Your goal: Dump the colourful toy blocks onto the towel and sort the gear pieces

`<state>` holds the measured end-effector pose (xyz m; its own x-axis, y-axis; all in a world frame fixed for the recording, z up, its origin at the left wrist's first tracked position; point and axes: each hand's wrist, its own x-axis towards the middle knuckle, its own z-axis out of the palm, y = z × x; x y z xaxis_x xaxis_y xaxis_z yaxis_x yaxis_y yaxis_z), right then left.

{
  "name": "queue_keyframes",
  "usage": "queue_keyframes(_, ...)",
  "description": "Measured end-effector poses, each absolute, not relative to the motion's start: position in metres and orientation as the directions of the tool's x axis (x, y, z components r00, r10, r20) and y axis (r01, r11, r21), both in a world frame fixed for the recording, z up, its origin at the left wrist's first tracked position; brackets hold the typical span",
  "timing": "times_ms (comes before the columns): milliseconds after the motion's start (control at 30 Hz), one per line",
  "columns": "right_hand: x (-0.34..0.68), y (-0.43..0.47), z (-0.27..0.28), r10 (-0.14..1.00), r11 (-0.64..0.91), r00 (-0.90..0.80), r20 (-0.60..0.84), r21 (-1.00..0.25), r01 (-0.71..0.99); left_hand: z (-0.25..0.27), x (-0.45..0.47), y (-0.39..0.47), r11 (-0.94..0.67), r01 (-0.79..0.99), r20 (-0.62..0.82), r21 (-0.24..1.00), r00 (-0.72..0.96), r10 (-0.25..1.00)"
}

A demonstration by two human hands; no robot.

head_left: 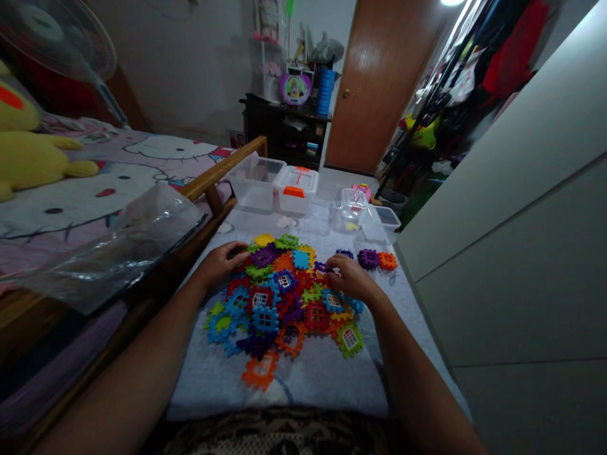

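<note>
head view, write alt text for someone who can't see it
A person's left hand and right hand are at opposite sides of a heap of colourful notched plastic pieces on pale blue cloth. Clear plastic boxes stand beyond it, with a brown door farther back.

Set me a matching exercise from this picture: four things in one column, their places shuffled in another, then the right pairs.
Things
1. Left hand
2. Right hand
3. Box with orange latches
4. Yellow plush toy

Places
A. Beyond the pile of toy pieces, beside another clear container
B. At the pile's right side
C. On the bed
D. At the pile's left edge

Pairs: 1-D, 2-B, 3-A, 4-C
</note>
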<state>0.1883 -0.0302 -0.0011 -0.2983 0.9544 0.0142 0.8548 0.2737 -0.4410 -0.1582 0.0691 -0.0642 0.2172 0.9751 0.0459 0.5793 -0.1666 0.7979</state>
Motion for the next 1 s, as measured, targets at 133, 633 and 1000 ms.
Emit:
queue_keyframes(133, 0.193, -0.023, 0.002, 0.974, 0.222, -0.219, 0.061, -0.474, 0.852, -0.062, -0.157, 0.068, -0.153, 0.579, 0.029, 0.8, 0.218, 0.975)
queue_keyframes(633, 0.171, 0.002, 0.0, 0.963, 0.216, -0.261, -0.069, -0.38, 0.899, -0.061, -0.157, 0.068, -0.157, 0.582, 0.039, 0.798, 0.21, 0.977)
queue_keyframes(1000, 0.162, 0.001, -0.006, 0.96, 0.21, -0.262, -0.1, -0.364, 0.907, -0.063, -0.159, 0.069, -0.158, 0.559, 0.033, 0.814, 0.227, 0.973)
